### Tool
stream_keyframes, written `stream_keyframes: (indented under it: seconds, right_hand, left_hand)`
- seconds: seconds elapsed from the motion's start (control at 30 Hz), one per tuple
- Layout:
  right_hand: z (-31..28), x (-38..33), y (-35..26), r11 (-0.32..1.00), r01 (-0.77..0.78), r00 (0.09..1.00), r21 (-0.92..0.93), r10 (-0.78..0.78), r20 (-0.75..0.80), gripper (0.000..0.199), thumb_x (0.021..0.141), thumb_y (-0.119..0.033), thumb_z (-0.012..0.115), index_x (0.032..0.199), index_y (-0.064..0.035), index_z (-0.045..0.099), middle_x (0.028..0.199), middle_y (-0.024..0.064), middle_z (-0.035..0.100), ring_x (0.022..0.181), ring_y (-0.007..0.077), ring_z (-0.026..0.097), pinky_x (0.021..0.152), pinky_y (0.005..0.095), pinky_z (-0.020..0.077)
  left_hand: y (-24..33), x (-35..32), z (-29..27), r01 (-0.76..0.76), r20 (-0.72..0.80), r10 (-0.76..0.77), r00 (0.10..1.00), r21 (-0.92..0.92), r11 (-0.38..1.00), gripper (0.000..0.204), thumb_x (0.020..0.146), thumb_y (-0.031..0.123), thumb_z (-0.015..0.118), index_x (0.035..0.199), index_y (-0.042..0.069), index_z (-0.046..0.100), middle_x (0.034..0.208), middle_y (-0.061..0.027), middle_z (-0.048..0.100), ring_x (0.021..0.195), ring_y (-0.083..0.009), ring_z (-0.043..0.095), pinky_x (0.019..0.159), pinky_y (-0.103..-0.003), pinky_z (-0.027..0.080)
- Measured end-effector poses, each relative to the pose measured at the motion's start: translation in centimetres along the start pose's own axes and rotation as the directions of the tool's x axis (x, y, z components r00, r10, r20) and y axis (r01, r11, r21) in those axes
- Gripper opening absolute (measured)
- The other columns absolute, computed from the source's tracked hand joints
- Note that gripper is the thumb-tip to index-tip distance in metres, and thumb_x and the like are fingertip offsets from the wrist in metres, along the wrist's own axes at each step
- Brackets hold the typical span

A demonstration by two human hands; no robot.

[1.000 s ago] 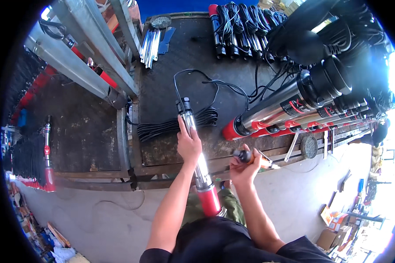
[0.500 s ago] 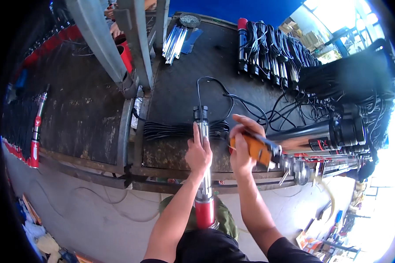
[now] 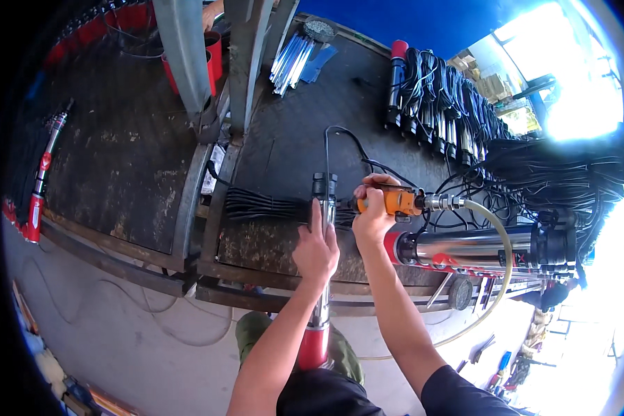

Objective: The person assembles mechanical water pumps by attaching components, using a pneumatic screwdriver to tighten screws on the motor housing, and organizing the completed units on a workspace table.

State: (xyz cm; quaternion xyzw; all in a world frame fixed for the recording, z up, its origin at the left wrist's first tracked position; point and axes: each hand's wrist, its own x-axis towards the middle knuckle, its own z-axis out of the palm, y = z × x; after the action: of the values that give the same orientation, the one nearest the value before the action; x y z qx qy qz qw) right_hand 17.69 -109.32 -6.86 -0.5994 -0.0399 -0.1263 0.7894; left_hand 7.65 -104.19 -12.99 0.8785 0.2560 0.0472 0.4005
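Observation:
My left hand (image 3: 315, 248) grips a long slim steel pump (image 3: 322, 208) with a red lower end (image 3: 313, 347); it stands tilted against the front edge of the dark workbench (image 3: 284, 139). My right hand (image 3: 373, 211) holds an orange air tool (image 3: 395, 202) sideways, its tip against the pump's upper black end. A pale hose (image 3: 496, 243) curves from the tool's rear down past the bench edge. A black cable runs from the pump's top across the bench.
A large steel pump with red end (image 3: 478, 248) lies at the right. Several slim pumps with coiled black cables (image 3: 451, 104) fill the back right. Steel posts (image 3: 187, 55), metal rods (image 3: 288, 59), a second bench (image 3: 118, 152) on the left and red pumps (image 3: 38, 187) lie around.
My right hand rose from the bench's front edge and brought the orange air tool up to the pump's top. My left hand stays on the pump body.

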Motion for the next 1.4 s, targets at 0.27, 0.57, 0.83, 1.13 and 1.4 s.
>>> stream_keyframes:
  seconds: [0.27,0.57,0.83,1.13,1.4]
  right_hand:
    - [0.0,0.21,-0.06,1.0,0.019,1.0,0.014,-0.019,0.011,0.02,0.082,0.003,0.051,0.102,-0.0009,0.054,0.088,0.0098,0.061,0.069,0.0155,0.06,0.068,0.0294,0.0513]
    - [-0.28,-0.07,0.27,0.998,-0.011,1.0,0.061,0.009,0.024,0.021,0.082,0.005,0.051,0.102,-0.0022,0.053,0.09,0.0112,0.06,0.07,0.0165,0.058,0.067,0.0296,0.0505]
    - [-0.12,0.13,0.2,0.999,-0.025,1.0,0.038,0.025,0.02,0.02,0.082,0.004,0.053,0.101,-0.0017,0.054,0.089,0.0108,0.06,0.069,0.0168,0.059,0.067,0.0296,0.0507]
    - [0.13,0.27,0.21,1.0,-0.009,0.999,-0.008,0.009,-0.044,0.015,0.082,0.002,0.054,0.096,-0.0005,0.056,0.084,0.01,0.062,0.068,0.0172,0.06,0.066,0.0298,0.0514]
    - [0.07,0.17,0.13,1.0,-0.027,0.999,0.004,0.027,-0.042,0.013,0.081,0.002,0.053,0.094,-0.0013,0.055,0.083,0.0096,0.06,0.069,0.0168,0.059,0.067,0.0301,0.0507]
  left_hand:
    - [-0.02,0.01,0.21,-0.002,-0.008,0.003,1.0,0.033,0.999,0.065,0.099,0.035,0.056,0.158,0.025,0.03,0.09,-0.0174,0.058,0.064,-0.0329,0.067,0.054,-0.042,0.057]
    - [0.11,-0.03,0.3,-0.011,-0.009,0.011,1.0,0.046,0.999,0.067,0.099,0.035,0.056,0.159,0.024,0.028,0.089,-0.0167,0.058,0.064,-0.0316,0.066,0.055,-0.041,0.057]
    - [0.12,-0.01,0.22,-0.009,-0.001,0.009,1.0,0.025,1.0,0.067,0.099,0.033,0.056,0.159,0.023,0.028,0.089,-0.0168,0.058,0.066,-0.0315,0.067,0.057,-0.041,0.057]
    - [0.16,-0.03,0.27,-0.009,-0.015,0.009,1.0,0.034,0.999,0.064,0.099,0.033,0.056,0.158,0.023,0.031,0.09,-0.0167,0.058,0.066,-0.031,0.067,0.057,-0.041,0.057]
    - [0.33,0.05,0.06,-0.003,-0.005,0.003,1.0,0.04,0.999,0.064,0.099,0.032,0.056,0.158,0.022,0.031,0.09,-0.0167,0.058,0.067,-0.0312,0.067,0.057,-0.041,0.057]
